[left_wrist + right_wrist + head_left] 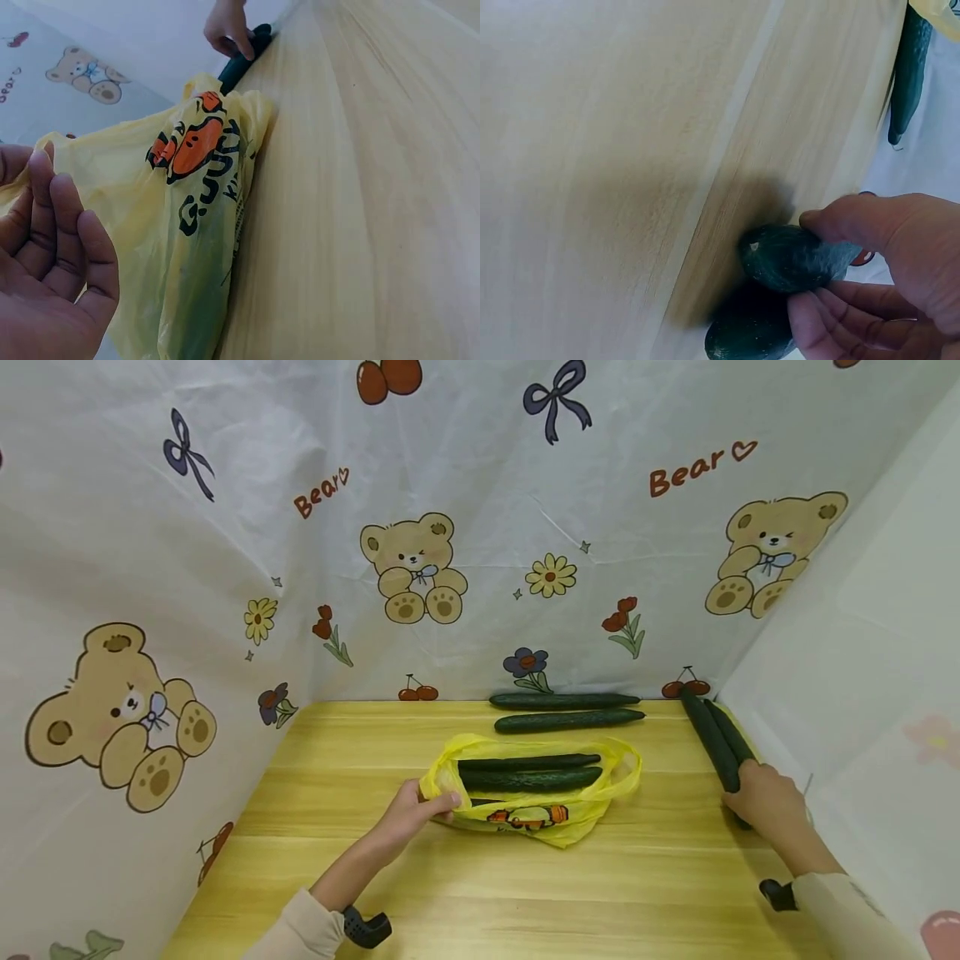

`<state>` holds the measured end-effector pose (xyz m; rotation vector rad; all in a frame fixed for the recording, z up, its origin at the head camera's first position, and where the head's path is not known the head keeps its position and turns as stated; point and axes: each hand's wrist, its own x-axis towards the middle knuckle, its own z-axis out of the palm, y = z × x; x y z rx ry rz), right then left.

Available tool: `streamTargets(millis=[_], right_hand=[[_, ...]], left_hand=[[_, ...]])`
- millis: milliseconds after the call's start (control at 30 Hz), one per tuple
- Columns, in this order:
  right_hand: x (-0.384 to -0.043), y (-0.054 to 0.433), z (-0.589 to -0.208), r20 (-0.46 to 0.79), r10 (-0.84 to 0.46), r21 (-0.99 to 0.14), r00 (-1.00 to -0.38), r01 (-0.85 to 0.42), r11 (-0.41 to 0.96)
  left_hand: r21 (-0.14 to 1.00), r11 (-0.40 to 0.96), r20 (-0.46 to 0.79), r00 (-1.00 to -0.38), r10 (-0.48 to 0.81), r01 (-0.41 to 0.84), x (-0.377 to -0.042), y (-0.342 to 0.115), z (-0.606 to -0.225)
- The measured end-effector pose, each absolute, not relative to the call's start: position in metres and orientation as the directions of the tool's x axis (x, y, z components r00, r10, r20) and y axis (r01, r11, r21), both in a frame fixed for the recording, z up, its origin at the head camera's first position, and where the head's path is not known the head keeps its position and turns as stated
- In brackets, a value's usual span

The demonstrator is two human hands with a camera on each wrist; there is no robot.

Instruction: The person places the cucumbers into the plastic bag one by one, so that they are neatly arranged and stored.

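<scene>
left hand (412, 814) pinches rim of bag (528, 817); cucumbers (528, 779) inside. right hand (768, 797): thumb and fingers clamped on one cucumber (787, 259) at table's (525, 893) right, neighbour (746, 334) touching. step, judged: picking up. next move likely calls for lifting clear, bag mouth held wide.

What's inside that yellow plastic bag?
Two cucumbers show in the mouth of the yellow bag, with a dark sliver below them. Its front covers the rest, so the full count is hidden.

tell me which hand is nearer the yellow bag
Left: the left hand pinches the yellow bag at its left edge; the right hand is off to its right, holding a cucumber.
</scene>
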<state>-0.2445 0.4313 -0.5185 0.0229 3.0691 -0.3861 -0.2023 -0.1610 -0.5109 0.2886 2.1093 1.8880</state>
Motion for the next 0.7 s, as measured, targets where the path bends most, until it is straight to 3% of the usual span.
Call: streamTargets(millis=[233,467,700], right_hand=[[-0.246,0.435,-0.511,-0.094,0.077,-0.273,-0.993,0.1,0.957],[-0.242,0.444,-0.498,-0.029,0.089,-0.255,-0.996,0.094,0.962],[-0.239,0.453,-0.5,0.082,0.068,-0.339,-0.994,0.037,0.94]], left_hand=[[0.988,0.151,-0.094,-0.921,0.379,-0.039,-0.198,-0.161,-0.515],[0.985,0.166,-0.101,-0.926,0.365,-0.042,-0.198,-0.159,-0.513],[0.988,0.149,-0.094,-0.919,0.384,-0.038,-0.199,-0.157,-0.512]])
